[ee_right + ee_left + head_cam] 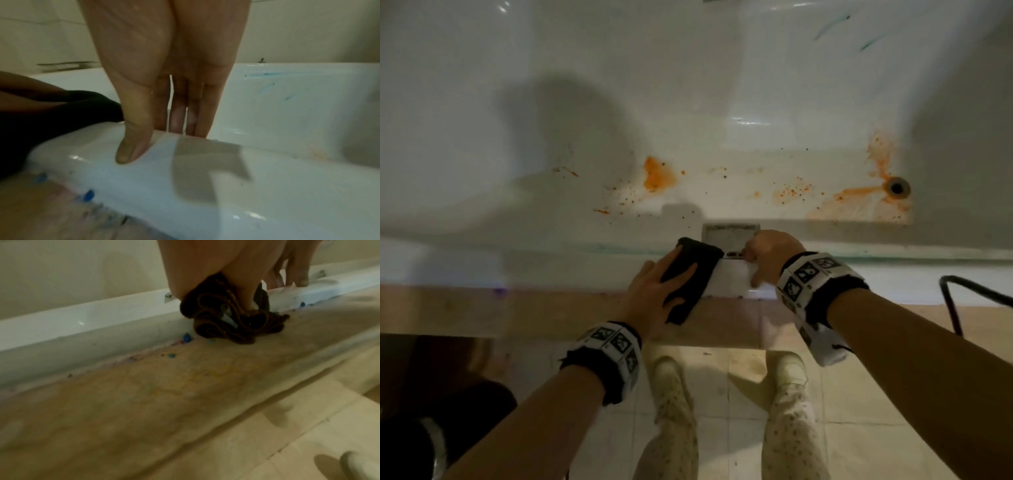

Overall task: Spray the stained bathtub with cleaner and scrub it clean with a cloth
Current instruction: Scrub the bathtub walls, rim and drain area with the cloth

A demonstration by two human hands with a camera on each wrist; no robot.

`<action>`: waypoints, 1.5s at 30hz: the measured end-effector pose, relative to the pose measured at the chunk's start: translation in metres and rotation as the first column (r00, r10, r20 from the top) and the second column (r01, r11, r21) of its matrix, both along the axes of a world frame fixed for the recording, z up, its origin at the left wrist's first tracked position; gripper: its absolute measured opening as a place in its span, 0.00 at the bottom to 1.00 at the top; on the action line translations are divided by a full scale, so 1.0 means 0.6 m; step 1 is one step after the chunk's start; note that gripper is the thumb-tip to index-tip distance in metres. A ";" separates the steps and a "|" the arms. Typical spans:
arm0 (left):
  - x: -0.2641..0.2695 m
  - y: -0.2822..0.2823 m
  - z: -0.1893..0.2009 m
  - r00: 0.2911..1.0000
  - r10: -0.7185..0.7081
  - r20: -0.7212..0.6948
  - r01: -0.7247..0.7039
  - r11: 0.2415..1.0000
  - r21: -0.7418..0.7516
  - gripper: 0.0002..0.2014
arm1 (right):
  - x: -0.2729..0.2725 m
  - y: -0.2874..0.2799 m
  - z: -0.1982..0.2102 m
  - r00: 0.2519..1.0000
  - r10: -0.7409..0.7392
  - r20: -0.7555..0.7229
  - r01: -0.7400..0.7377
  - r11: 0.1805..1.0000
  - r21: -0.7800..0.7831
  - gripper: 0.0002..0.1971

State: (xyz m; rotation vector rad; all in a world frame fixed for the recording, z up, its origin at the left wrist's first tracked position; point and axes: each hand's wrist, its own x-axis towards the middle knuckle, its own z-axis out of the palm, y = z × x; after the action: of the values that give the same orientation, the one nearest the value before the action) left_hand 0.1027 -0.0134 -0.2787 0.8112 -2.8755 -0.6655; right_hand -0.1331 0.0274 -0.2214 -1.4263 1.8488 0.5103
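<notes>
The white bathtub [619, 85] carries orange stains [657, 174] across its floor and around the drain [896, 187]. A dark folded cloth [698, 263] lies on the near rim [517, 263]. My left hand [667, 277] rests flat on top of it. In the left wrist view the cloth [222, 324] shows bunched folds under the hand. Just right of the cloth, my right hand [767, 253] is on the rim at a flat white rectangular object [726, 279], which is partly under the cloth. In the right wrist view the right hand's fingers [193, 113] point straight down over the inner edge, and the thumb touches the rim.
Blue-green streaks [832, 25] mark the far tub wall. Blue specks [186, 338] dot the beige ledge [517, 308] in front of the rim. A black wire frame [962, 291] stands at the right. My legs are on the tiled floor, with dark objects [448, 411] at lower left.
</notes>
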 end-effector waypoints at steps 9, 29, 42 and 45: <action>0.053 -0.081 0.007 0.970 -0.227 0.087 0.231 0.972 -0.036 0.37 | 0.014 -0.009 0.007 0.994 -0.074 -0.086 0.074 0.997 -0.008 0.26; 0.187 -0.162 0.114 0.895 0.429 0.120 -0.434 0.900 0.022 0.22 | 0.074 -0.070 0.026 0.976 0.153 -0.153 -0.147 0.988 0.052 0.08; 0.202 -0.165 0.047 0.904 0.321 0.283 -0.359 0.929 0.090 0.22 | 0.119 -0.090 0.029 0.947 0.316 -0.057 -0.319 0.946 -0.051 0.12; 0.198 -0.187 0.055 0.873 0.328 0.360 -0.368 0.929 0.046 0.22 | 0.145 -0.103 0.012 0.929 0.328 0.170 -0.320 0.944 -0.077 0.21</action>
State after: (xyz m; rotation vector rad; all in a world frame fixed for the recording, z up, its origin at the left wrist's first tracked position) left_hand 0.2216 -0.1258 -0.2455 1.5650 -2.8727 -0.7042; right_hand -0.0461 -0.0343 -0.2144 -1.7641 1.4980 0.4801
